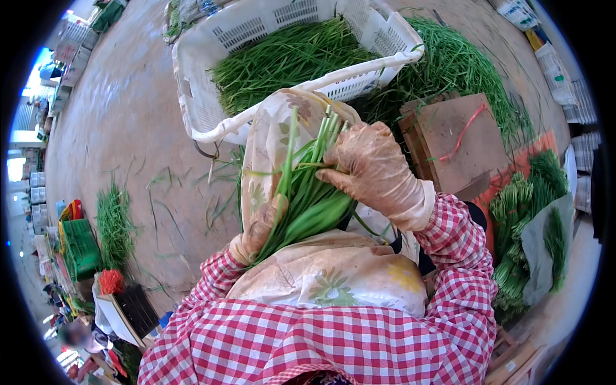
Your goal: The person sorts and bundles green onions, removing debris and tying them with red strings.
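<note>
A bunch of long green leafy stalks that look like garlic chives [308, 208] lies across my lap, pale cut ends pointing away from me. My left hand [260, 228], in a stained translucent glove, is wrapped round the lower left of the bunch. At its upper right, my gloved right hand [369, 160] has its fingers curled with thumb and forefinger pinching some stalks near the pale ends. One stalk stands apart on the left. Under the bunch is a patterned apron [359, 269], stained brown.
Ahead stands a white plastic crate [224, 128] holding loose greens [289, 58]. A heap of chives [449, 61] lies right of it. On a wooden box [468, 138] rests a red tie [463, 135]. Tied bundles [513, 205] are at the right; scattered leaves [115, 224] lie left.
</note>
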Demonstrator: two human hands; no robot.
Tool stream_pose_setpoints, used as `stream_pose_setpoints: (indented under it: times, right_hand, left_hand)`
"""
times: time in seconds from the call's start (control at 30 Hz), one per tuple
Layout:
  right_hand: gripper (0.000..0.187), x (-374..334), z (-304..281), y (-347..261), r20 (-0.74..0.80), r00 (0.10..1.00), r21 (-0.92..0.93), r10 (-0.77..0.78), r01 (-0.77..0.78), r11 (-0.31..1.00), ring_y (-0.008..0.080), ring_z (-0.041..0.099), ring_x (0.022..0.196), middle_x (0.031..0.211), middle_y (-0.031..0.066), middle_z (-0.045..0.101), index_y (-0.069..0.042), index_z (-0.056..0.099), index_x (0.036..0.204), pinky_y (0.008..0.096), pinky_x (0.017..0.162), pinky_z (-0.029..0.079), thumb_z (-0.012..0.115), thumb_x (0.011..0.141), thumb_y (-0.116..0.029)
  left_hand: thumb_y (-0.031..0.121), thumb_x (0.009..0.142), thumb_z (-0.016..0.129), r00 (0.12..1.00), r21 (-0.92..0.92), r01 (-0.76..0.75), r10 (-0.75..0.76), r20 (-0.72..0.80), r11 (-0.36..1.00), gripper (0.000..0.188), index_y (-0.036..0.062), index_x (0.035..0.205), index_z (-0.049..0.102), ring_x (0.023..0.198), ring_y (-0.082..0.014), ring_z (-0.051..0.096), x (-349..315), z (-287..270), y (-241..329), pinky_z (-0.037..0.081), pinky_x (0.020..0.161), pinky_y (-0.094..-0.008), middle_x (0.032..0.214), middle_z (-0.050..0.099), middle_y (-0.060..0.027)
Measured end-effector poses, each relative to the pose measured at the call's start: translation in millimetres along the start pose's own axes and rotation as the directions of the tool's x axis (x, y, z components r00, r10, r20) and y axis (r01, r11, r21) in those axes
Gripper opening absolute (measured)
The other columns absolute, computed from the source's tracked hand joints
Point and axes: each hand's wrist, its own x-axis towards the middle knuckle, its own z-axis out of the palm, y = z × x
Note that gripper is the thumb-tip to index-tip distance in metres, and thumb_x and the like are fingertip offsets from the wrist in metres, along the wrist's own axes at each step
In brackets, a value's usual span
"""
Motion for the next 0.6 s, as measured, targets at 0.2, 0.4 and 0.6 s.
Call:
stream_pose_setpoints:
  times: [0.2, 0.4, 0.6]
  right_hand:
    - [0.013, -10, -21, -10, 0.138, 0.989, 0.627, -0.05, -0.048, 0.777, 0.0236, 0.056, 0.064, 0.064, 0.0072, 0.057, -0.004, 0.067, 0.077, 0.0368, 0.06, 0.042, 0.069, 0.076, -0.017]
    - [0.01, -28, -63, 10, -0.285, 0.956, 0.959, -0.064, 0.285, -0.012, 0.0109, 0.045, 0.061, 0.071, -0.0024, 0.053, -0.014, 0.061, 0.076, 0.0237, 0.056, 0.037, 0.071, 0.073, -0.016]
    - [0.032, -121, -9, 109, -0.077, 0.847, 0.468, 0.526, -0.435, 0.769, 0.0196, 0.055, 0.054, 0.069, 0.0047, 0.061, -0.007, 0.06, 0.103, 0.032, 0.051, 0.044, 0.064, 0.081, -0.029]
  left_hand:
    - [0.073, 0.082, 0.038, 0.981, -0.377, 0.06, 0.016, 0.195, 0.924, 0.082, 0.0123, 0.137, 0.038, 0.12, -0.0222, 0.046, 21, -29, 9, 0.039, 0.102, -0.0384, 0.132, 0.046, -0.009]
    - [0.073, 0.082, 0.037, 0.984, -0.391, -0.125, 0.165, 0.069, 0.912, 0.082, 0.0147, 0.14, 0.035, 0.117, -0.0257, 0.051, 33, -61, -11, 0.042, 0.1, -0.0452, 0.132, 0.049, -0.0107]
    - [0.076, 0.079, 0.038, 0.987, -0.275, -0.051, 0.091, 0.135, 0.96, 0.092, 0.0126, 0.144, 0.026, 0.121, -0.0254, 0.047, 19, -68, -17, 0.038, 0.103, -0.0427, 0.139, 0.042, -0.0112]
